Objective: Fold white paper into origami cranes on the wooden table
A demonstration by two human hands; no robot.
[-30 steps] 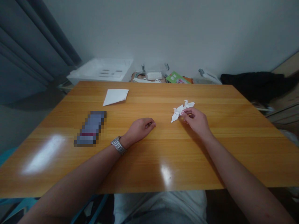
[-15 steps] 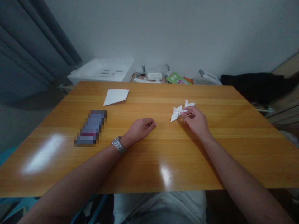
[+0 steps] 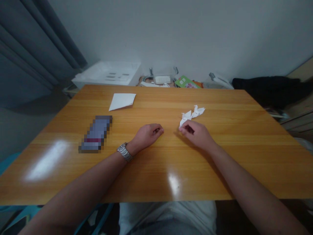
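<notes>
Two folded white paper cranes lie close together on the right half of the table. My right hand (image 3: pixel 197 133) is at the nearer paper crane (image 3: pixel 186 117), with thumb and forefinger pinched at the tip of its near wing and covering part of it. Just behind and to the right sits the farther paper crane (image 3: pixel 198 111), apart from my fingers. My left hand (image 3: pixel 149 133) rests on the wood near the middle, fingers loosely curled with nothing visible in them. A metal-band watch (image 3: pixel 124 151) is on that wrist.
On the glossy wooden table (image 3: pixel 156 169), a folded white sheet of paper (image 3: pixel 122 100) lies at the back left, with a blurred-out phone-shaped object (image 3: pixel 96 133) nearer. Beyond the far edge are a white plastic tray (image 3: pixel 107 73), a green booklet (image 3: pixel 187 82) and dark cloth (image 3: pixel 266 86).
My right hand has moved left and toward me, from between the two cranes to the nearer one's front wing. The cranes and my left hand have hardly moved.
</notes>
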